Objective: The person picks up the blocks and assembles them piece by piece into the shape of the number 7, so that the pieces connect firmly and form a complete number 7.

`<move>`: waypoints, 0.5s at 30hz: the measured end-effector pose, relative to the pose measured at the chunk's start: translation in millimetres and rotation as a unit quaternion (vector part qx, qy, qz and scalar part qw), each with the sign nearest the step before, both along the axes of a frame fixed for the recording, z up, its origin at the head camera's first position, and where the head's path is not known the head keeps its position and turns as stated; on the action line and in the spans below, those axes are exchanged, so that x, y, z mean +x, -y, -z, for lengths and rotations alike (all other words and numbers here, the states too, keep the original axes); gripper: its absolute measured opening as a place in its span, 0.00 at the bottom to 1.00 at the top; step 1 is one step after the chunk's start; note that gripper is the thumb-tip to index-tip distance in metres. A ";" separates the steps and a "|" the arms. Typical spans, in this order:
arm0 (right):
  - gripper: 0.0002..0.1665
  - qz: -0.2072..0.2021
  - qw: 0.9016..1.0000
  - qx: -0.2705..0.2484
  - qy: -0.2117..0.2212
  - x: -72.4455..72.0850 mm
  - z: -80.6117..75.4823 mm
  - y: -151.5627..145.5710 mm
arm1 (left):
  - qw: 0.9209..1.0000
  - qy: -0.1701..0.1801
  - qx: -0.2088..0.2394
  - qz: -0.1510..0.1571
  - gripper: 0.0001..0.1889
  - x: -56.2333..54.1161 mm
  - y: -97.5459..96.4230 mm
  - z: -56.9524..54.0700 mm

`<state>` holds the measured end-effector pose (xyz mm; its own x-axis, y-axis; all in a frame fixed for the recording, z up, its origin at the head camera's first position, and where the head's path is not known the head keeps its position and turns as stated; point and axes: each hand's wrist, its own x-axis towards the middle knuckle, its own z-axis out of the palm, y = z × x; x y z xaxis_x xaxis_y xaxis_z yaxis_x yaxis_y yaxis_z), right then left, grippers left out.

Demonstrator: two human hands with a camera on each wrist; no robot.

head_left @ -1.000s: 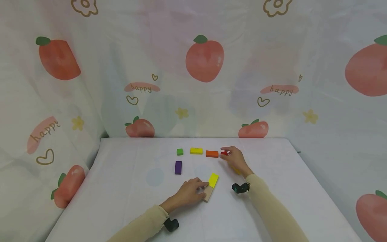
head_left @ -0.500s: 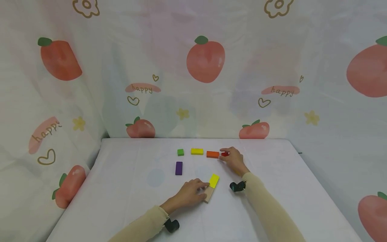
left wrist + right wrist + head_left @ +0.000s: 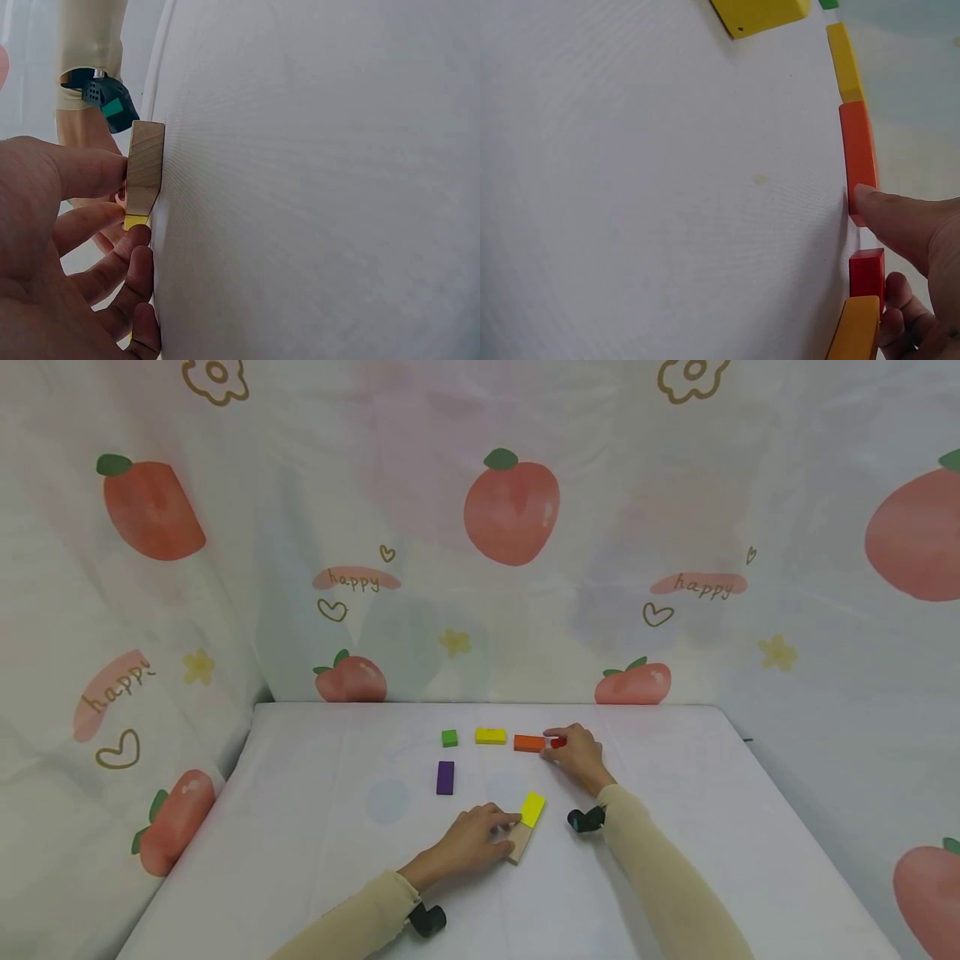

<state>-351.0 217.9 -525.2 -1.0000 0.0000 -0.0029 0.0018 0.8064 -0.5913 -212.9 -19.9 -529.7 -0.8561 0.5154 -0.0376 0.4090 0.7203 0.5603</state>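
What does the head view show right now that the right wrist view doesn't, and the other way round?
Only the head view: the left hand, the purple block and the bare wooden block. Only the right wrist view: the amber block near the red block. Both: the right hand, the green block, the orange block and that red block.
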 end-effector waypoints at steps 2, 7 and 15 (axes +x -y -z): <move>0.24 0.000 1.000 0.000 -0.003 0.1 -0.2 0.2 | 1.000 -0.001 -0.001 0.001 0.24 -0.1 -0.2 -0.4; 0.23 -0.004 1.000 0.002 -0.011 1.2 -0.3 -0.2 | 1.000 -0.006 -0.002 0.003 0.24 -0.4 0.2 -1.0; 0.23 -0.011 1.000 0.012 -0.014 3.1 0.8 -3.6 | 1.000 -0.007 -0.001 0.005 0.24 -0.3 0.9 0.3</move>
<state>-347.9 221.5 -526.0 -0.9994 -0.0231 0.0251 -0.0333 0.8201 -0.5713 -213.1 -20.8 -530.1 -0.8513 0.5241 -0.0254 0.4246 0.7166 0.5533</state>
